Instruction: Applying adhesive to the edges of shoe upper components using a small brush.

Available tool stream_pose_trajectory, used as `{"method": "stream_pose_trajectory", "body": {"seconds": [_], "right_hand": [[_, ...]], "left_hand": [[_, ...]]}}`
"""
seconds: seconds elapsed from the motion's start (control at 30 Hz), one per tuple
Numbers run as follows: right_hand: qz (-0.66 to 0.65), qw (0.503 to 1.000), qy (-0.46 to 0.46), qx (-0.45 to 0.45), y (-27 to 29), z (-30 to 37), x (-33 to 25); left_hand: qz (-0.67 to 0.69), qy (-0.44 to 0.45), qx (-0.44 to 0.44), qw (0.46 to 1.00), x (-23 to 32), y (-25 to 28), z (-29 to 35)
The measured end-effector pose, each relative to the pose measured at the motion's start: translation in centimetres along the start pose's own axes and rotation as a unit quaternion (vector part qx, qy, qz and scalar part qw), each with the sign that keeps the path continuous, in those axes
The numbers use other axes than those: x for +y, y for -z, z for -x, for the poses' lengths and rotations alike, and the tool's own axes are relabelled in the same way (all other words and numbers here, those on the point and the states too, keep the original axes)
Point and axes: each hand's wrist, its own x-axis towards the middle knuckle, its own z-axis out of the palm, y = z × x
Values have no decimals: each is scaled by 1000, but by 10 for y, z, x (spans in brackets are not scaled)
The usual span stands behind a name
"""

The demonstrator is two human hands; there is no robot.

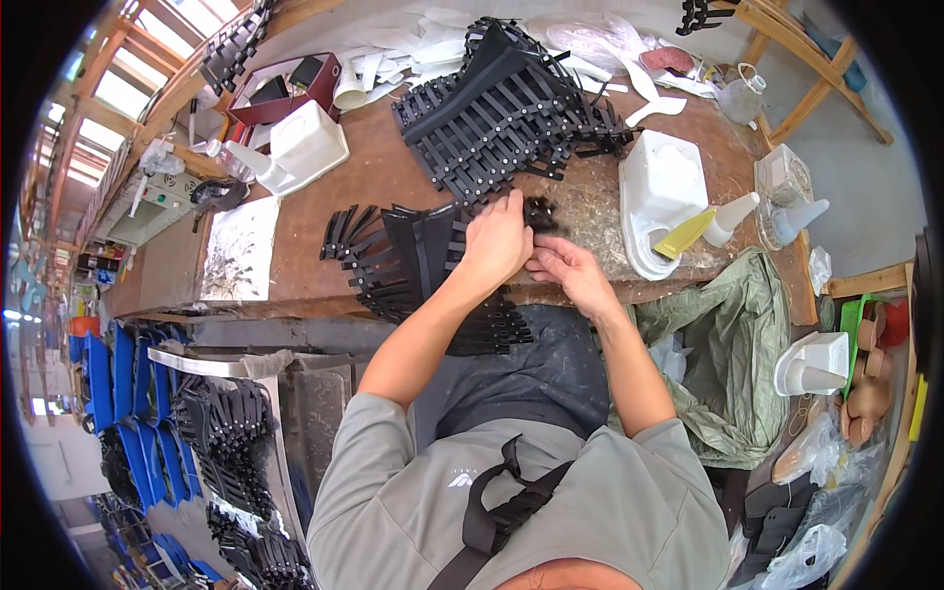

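A black piece with many narrow straps fanning from a solid panel (pixel 413 241) lies at the table's near edge, its lower straps hanging over my lap. My left hand (pixel 497 239) is closed on its right part, fingers bent and pressed together. Beside it, my right hand (pixel 570 271) pinches the straps at that same end, thumb and fingers nearly meeting the left hand. What lies exactly between the fingertips is too small to make out. Just beyond my hands rests a larger stack of similar black strap pieces (pixel 501 113), dotted with small shiny studs.
White glue pots with cone nozzles stand left (pixel 307 143) and right (pixel 665 182), the right one with a yellow tube (pixel 685 234). White scraps (pixel 393 64) and a dark red box (pixel 285 87) sit at the back. A green sack (pixel 737 354) gapes at my right; more strap pieces (pixel 226 442) hang left.
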Motion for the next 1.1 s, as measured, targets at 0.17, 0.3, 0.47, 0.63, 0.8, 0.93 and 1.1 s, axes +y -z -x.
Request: {"method": "stream_pose_trajectory", "body": {"seconds": [0.17,0.3,0.47,0.63,0.8,0.93,1.1], "right_hand": [[-198,979,-32,-25,-22,-7,3],[-236,970,-18,-52,-31,-20,-9],[-215,976,-6,42,-25,-27,10],[-297,955,-16,-3,-30,-28,1],[-258,963,8,75,-27,-31,-8],[-189,977,9,102,-26,-31,-1],[-165,983,79,-11,-14,-17,32]], "left_hand": [[438,82,-16,895,-13,3,28],[637,192,-12,746,-13,4,45],[693,216,121,677,-20,15,48],[647,190,245,696,2,10,46],[577,143,316,740,14,11,53],[545,133,346,752,24,13,48],[199,-69,101,972,13,-20,37]]}}
